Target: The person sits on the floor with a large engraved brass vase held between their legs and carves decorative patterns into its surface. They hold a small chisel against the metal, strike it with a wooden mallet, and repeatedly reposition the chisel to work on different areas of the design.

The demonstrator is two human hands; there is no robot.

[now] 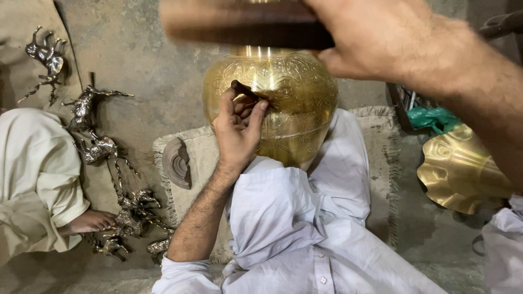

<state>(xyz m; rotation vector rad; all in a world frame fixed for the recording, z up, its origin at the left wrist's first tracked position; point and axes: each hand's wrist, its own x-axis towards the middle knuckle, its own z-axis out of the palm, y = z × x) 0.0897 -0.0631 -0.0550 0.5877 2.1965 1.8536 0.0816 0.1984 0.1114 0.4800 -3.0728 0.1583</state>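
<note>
A round engraved brass vase [297,95] rests against my lap, between my white-clothed legs. My left hand [237,130] presses a short dark chisel [245,90] against the vase's left shoulder. Raised close to the camera, my right hand [392,38] grips a blurred dark wooden mallet [245,24] above the vase. The vase's neck is hidden behind the mallet.
Several small metal animal figures [101,149] lie in a line on the floor at left. Another person's white-clad leg and bare foot [90,220] are at far left. A round dark block [177,162] sits on the fringed mat [376,130]. A wavy-rimmed brass dish [460,174] stands at right.
</note>
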